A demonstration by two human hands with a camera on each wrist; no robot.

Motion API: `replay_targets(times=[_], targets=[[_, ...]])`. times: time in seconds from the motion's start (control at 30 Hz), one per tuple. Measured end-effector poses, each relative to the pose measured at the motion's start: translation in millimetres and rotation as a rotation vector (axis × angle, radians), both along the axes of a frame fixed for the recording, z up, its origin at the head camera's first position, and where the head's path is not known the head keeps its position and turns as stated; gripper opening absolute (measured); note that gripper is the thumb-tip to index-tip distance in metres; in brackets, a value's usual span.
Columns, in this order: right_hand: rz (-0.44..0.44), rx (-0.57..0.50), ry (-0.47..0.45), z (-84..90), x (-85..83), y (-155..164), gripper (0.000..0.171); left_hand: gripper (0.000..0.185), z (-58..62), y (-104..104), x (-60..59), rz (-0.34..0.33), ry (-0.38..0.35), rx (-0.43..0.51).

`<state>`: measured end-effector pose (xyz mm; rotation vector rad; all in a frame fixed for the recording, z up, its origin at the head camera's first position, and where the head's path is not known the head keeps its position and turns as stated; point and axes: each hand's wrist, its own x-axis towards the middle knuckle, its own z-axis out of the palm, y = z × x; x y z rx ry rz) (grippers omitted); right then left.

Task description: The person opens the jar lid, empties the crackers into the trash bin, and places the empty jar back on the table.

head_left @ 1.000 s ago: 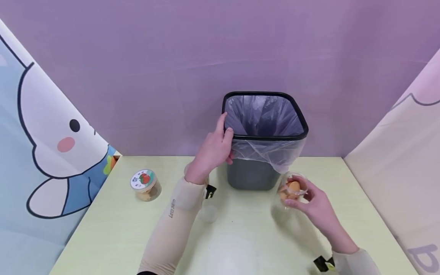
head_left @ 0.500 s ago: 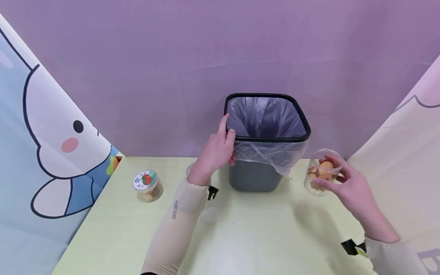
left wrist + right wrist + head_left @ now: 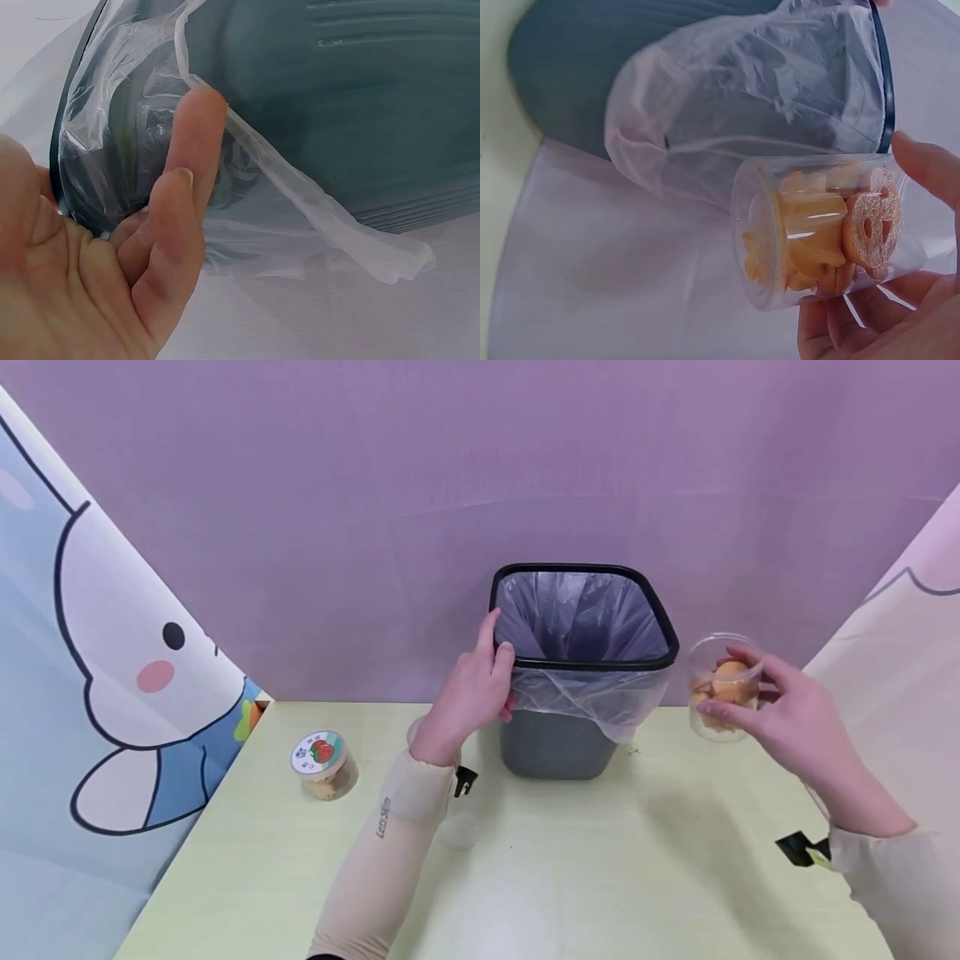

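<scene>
A grey trash bin [image 3: 558,747] with a black rim and a clear liner folded over its edge stands on the table. My left hand [image 3: 468,689] holds its left front corner, thumb and index finger at the rim. The left wrist view has other fingers [image 3: 174,225] bent against the liner outside. To the right of the bin, my right hand [image 3: 798,718] grips an uncovered clear plastic jar [image 3: 817,225], raised above the table and roughly upright. Orange-brown biscuits [image 3: 874,225] lie inside it, one with holes like a snout.
A lidded jar [image 3: 326,766] with a strawberry label stands at the left of the table. Another clear container [image 3: 413,727] is mostly hidden behind my left wrist. A translucent disc [image 3: 459,829] lies near my left sleeve. Dark crumbs [image 3: 633,750] lie beside the bin.
My right hand has carried the jar from in front of the bin to the right and upward, level with the rim's near edge. My left hand stays on the bin.
</scene>
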<state>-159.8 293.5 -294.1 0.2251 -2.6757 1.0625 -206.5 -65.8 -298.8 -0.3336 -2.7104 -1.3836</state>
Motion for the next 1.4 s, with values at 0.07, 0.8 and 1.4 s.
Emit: replay_targets(times=[0.07, 0.8, 1.4], targets=[[0.002, 0.023, 0.008, 9.0, -4.0, -2.5, 0.077, 0.059, -0.1, -0.3, 0.5, 0.004, 0.003, -0.004], [0.065, 0.417, 0.224, 67.6, -55.0, -9.2, 0.059, 0.059, -1.4, 0.7, 0.5, 0.012, 0.03, -0.017], [0.147, 0.696, 0.384, 77.1, -73.1, -29.5, 0.072, 0.059, -1.2, 0.4, 1.4, 0.021, 0.029, -0.028]])
